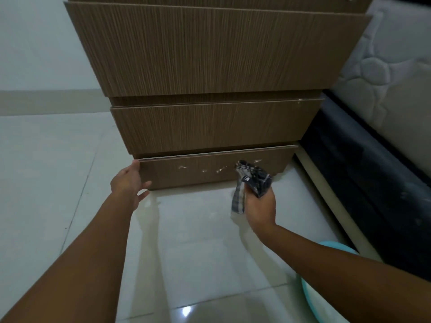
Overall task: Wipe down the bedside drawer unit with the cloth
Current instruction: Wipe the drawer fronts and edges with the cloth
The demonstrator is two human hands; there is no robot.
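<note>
A brown wood-grain drawer unit point(210, 127) stands in front of me with three drawer fronts in view, each stepped out a little. The bottom drawer front point(205, 170) carries several small white marks. My left hand point(127, 183) rests on that drawer's left edge, thumb at its top corner and fingers spread. My right hand point(260, 208) grips a bunched dark checked cloth point(253, 178), which presses against the right part of the bottom drawer front. A loose strip of the cloth hangs down beside my hand.
A quilted mattress point(391, 73) on a dark bed base point(363, 183) runs along the right, close to the unit. A light blue basin point(312, 290) sits at the lower right under my right forearm. Glossy pale floor tiles point(198, 241) lie between me and the unit.
</note>
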